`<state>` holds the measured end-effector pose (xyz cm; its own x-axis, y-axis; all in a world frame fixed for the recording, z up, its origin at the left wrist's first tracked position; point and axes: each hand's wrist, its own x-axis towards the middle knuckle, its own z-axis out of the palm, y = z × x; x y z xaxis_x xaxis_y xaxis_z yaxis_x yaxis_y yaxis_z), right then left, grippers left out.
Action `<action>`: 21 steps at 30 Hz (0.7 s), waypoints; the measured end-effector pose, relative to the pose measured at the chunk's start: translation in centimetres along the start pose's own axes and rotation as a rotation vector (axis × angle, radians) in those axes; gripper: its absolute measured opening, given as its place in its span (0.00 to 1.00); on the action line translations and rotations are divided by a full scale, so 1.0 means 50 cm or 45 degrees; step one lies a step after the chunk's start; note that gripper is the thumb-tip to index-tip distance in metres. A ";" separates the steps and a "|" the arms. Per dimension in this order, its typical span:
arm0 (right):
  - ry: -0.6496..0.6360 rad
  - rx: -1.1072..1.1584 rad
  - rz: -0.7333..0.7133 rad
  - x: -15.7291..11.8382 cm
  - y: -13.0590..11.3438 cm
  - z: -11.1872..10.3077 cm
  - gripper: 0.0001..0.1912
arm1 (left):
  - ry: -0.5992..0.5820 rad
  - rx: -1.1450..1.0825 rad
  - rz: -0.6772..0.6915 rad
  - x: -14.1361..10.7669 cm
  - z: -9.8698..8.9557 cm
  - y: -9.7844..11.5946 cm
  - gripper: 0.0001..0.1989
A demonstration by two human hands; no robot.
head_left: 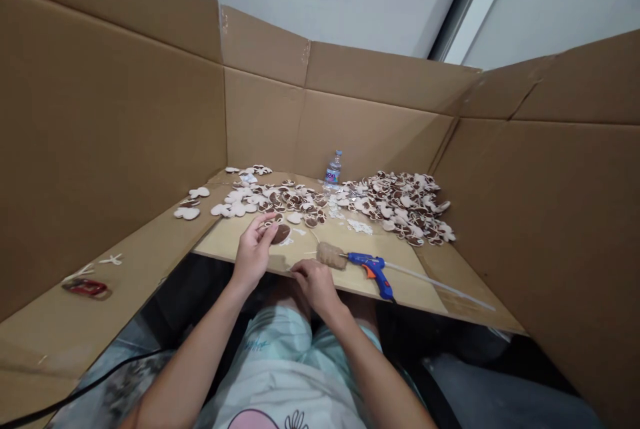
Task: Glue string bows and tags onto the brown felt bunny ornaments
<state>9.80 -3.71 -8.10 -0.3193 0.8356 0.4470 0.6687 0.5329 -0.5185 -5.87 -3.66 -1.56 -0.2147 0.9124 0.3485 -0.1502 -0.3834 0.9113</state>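
Observation:
My left hand is closed on a brown felt piece with a pale edge, over the front of the light wooden board. My right hand has its fingers pressed together at the board's front edge; whatever is between them is too small to make out. Just beyond it lies a tan block, touched by the nozzle of a blue glue gun with an orange trigger. A long clear glue stick sticks out of the gun's back.
Brown and white felt pieces lie in a heap at the right and a looser spread at the left. A water bottle stands at the back. Red-handled snips lie far left. Tall cardboard walls surround the board.

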 end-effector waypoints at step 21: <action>0.449 0.760 0.306 0.058 -0.002 -0.018 0.10 | 0.097 -0.012 -0.039 0.002 0.005 0.008 0.19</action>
<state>9.42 -1.46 -6.12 0.0926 0.8995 0.4270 0.1815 0.4064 -0.8955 -5.73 -3.70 -1.10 -0.2829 0.9103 0.3022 -0.1669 -0.3570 0.9191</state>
